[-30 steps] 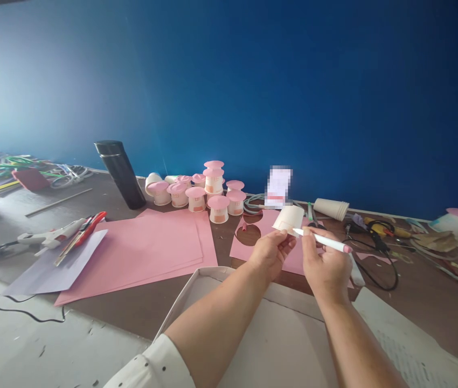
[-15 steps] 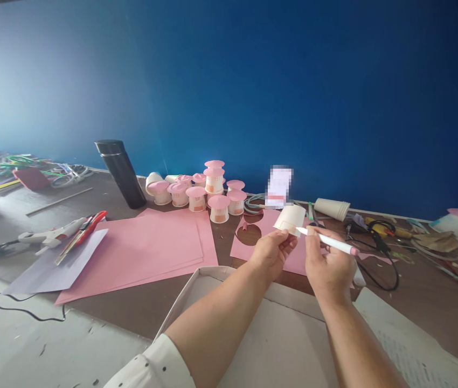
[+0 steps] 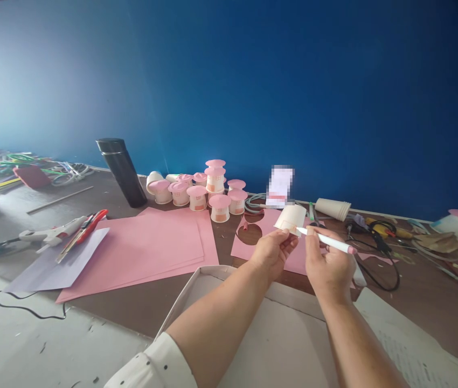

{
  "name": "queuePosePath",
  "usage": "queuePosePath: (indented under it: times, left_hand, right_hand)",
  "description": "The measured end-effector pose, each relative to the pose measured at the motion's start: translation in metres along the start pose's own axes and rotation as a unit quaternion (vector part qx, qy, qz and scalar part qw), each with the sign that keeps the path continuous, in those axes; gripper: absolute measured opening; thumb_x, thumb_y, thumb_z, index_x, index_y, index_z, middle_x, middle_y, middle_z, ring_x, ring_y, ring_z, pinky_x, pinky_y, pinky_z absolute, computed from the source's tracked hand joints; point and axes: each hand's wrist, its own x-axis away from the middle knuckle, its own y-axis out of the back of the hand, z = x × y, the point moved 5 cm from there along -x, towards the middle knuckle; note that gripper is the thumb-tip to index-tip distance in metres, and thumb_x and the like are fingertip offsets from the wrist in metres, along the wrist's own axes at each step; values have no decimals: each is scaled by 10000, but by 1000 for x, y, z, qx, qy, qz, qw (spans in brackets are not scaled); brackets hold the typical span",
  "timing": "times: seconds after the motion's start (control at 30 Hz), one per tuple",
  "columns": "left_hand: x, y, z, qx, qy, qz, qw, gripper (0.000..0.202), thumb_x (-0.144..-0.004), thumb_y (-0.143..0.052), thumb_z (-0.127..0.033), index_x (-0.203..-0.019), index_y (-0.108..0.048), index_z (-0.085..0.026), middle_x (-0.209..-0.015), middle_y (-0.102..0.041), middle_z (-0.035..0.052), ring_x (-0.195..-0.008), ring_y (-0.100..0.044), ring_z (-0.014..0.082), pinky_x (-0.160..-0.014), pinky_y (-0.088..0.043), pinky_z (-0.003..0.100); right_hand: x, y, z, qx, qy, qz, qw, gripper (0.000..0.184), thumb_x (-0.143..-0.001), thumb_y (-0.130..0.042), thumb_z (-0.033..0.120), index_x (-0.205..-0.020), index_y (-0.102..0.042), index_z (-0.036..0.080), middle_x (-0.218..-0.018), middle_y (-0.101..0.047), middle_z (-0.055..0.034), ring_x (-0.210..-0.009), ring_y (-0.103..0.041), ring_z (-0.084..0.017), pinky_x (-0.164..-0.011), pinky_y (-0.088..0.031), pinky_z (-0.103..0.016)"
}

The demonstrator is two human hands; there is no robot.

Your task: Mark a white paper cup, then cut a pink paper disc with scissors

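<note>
My left hand grips a white paper cup by its rim, with the cup turned upside down. A faint orange outline shows low on the cup's side. In my right hand is a white marker pen with a pink end, its tip at the cup near the outline. Under and behind the hands lies a pink paper sheet with a round hole cut in it. Several finished-looking cups with pink paper tops stand left of the hands, some stacked, with small orange windows and doors drawn on.
A black bottle stands at the back left. Pink sheets, a glue gun and a red cutter knife lie to the left. Stacked cups and a black cable are on the right; a shallow carton is in front.
Both hands stay almost in place, holding the cup and marker pen. The view has shifted very slightly; nothing was taken or let go.
</note>
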Motion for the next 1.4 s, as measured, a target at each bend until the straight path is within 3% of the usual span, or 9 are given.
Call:
queuePosePath:
  times: [0.33,0.73,1.17,1.4]
  left_hand:
    - [2,-1,-2,0,1,-3,1000,134,-846,-519,-61,-797,-644,-51,-757,-628,96,-687,-603,102,-752,-530,202]
    - [1,0,0,-7,9,0,1000,149,-843,-522,-62,-780,-656,-55,-774,-644,101,-689,-608,100,-757,-528,204]
    - [1,0,1,-18,1,1,1000,162,-842,-512,-54,-789,-665,-47,-796,-652,111,-710,-616,105,-797,-522,222]
    - [1,1,2,-44,-8,10,999,85,-794,-599,-75,-780,-680,-54,-825,-664,115,-734,-622,116,-872,-500,255]
  right_hand:
    - [1,-3,-4,18,-12,15,1000,265,-849,-548,378,-814,-696,161,-752,-713,-105,-640,-632,-213,-576,-440,-287]
    - [0,-2,-1,-5,10,12,1000,274,-864,-539,368,-883,-712,155,-862,-732,-116,-674,-641,-204,-647,-479,-302]
    - [0,-2,0,0,7,-3,1000,271,-861,-548,367,-860,-714,152,-837,-732,-120,-686,-652,-212,-651,-486,-306]
    - [0,-4,-2,1,11,-1,1000,290,-870,-530,375,-885,-711,150,-837,-730,-118,-703,-660,-218,-676,-499,-318]
